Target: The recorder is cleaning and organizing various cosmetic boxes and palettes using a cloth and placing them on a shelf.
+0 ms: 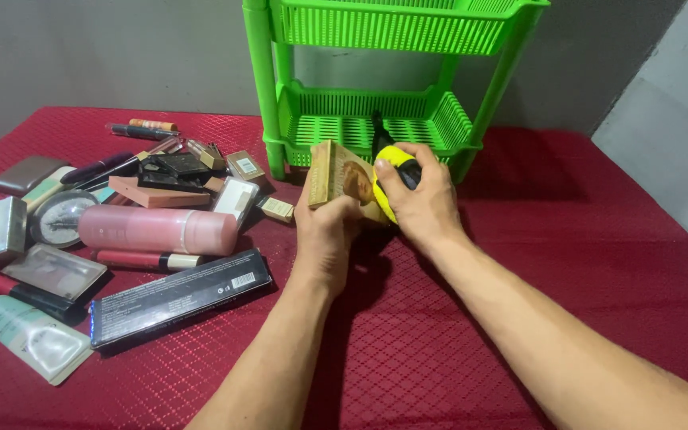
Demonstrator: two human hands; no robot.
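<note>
Hands meet before the green plastic rack (pixel 376 119): left hand (pixel 324 227) clasps a stiff, light tan cardboard box (pixel 336 173), right hand (pixel 424 199) clenches a slick yellow-black tool (pixel 392 163).

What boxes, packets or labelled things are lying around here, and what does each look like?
Long box: black and flat, lying nearest the viewer, left of the arms, with a white label patch.
Pink bottle: a cylinder on its side behind the box.
Tube: pale mint, flat, at the far left edge.
Small box: tan and gold, held in the left hand.
</note>
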